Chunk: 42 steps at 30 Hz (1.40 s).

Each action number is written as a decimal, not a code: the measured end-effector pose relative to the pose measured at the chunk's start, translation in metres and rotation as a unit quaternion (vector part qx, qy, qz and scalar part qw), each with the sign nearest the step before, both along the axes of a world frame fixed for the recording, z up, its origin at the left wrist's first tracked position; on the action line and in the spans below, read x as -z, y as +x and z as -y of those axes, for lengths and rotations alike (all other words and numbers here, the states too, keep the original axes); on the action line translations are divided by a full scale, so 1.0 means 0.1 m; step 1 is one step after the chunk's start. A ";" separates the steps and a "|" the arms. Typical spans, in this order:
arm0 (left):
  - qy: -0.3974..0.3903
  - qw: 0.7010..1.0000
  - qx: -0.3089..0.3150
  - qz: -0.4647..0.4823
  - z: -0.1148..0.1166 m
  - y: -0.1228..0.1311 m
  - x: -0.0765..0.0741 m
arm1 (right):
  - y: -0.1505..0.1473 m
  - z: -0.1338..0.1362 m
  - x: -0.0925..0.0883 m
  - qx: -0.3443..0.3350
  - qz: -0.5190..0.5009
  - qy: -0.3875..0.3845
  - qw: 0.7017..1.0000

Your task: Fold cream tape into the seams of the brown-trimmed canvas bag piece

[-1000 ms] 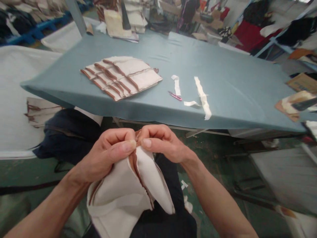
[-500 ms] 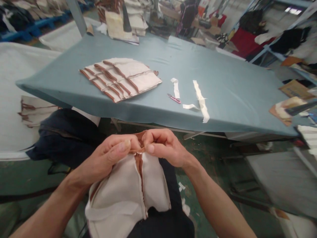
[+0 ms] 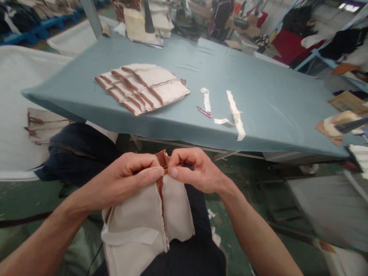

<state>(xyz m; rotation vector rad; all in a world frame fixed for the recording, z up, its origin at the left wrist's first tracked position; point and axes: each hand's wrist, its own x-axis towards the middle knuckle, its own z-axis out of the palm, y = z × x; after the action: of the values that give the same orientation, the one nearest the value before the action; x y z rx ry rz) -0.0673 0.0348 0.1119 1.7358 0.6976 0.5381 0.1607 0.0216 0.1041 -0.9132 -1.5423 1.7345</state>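
Observation:
A sewn cream fabric piece with brown edging [image 3: 135,214] hangs over my lap, its seam side facing me. My left hand [image 3: 138,172] pinches its brown top edge just left of the middle seam. Close beside it, my right hand [image 3: 192,168] grips the same edge on the right, thumb against forefinger. The fingertips nearly meet at the seam and hide the exact spot between them. A pale strip [image 3: 129,236] lies across the lower left of the piece.
On the blue-covered table [image 3: 258,92] lies a fanned stack of similar cream pieces [image 3: 161,84]. Pink thread snips [image 3: 204,112] and white strips [image 3: 235,115] are to its right. A dark cloth bundle [image 3: 77,153] sits below the table's left side, against a white bin [image 3: 17,88].
My left hand has shifted right along the brown edge, bringing its thumb up to the seam beside my right fingers. The edge behind the fingers now stands up in a peak.

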 end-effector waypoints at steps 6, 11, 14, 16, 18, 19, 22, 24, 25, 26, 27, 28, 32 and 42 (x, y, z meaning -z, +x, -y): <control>0.059 0.996 0.033 -0.059 -0.04 0.00 -0.05 | 0.01 0.01 -0.03 0.005 0.033 0.045 0.998; 0.086 0.995 -0.012 -0.039 0.02 0.06 -0.02 | 0.05 -0.04 0.00 -0.009 0.071 0.120 0.990; 0.081 0.996 -0.036 0.007 0.07 0.06 -0.03 | 0.12 -0.07 0.01 0.004 0.066 0.188 0.980; 0.080 0.995 -0.051 0.037 0.10 0.03 -0.05 | 0.18 -0.07 0.01 0.005 0.055 0.194 0.980; 0.077 0.994 -0.067 0.048 0.11 0.00 -0.08 | 0.25 -0.05 0.02 -0.005 0.067 0.143 0.987; 0.069 0.994 -0.073 0.042 0.10 -0.02 -0.09 | 0.28 -0.04 0.03 -0.007 0.080 0.114 0.990; 0.042 0.996 -0.076 0.019 0.05 -0.08 -0.08 | 0.37 0.01 0.09 0.004 0.115 0.058 0.992; 0.044 0.997 -0.069 0.012 0.01 -0.14 -0.04 | 0.42 0.05 0.13 0.013 0.124 0.046 0.991; 0.054 0.996 -0.065 0.010 -0.01 -0.18 -0.02 | 0.45 0.07 0.14 0.016 0.125 0.050 0.991; 0.067 0.996 -0.062 0.004 -0.03 -0.22 0.00 | 0.46 0.09 0.14 0.019 0.125 0.062 0.990; 0.080 0.995 -0.056 -0.005 -0.05 -0.27 0.02 | 0.47 0.10 0.13 0.020 0.125 0.081 0.989; 0.090 0.995 -0.050 -0.017 -0.07 -0.30 0.04 | 0.48 0.12 0.11 0.021 0.125 0.102 0.987; 0.101 0.992 -0.045 -0.054 -0.14 -0.36 0.08 | 0.43 0.16 -0.03 0.019 0.126 0.166 0.978; 0.149 0.987 0.055 0.000 0.00 0.11 -0.11 | 0.21 0.16 -0.21 -0.006 0.119 0.194 0.974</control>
<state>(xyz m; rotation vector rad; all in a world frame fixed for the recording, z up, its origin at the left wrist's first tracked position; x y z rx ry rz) -0.0564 0.0350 0.1232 2.0398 0.5368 0.5895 0.1813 0.0055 0.1253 -0.9305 -1.9571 1.2945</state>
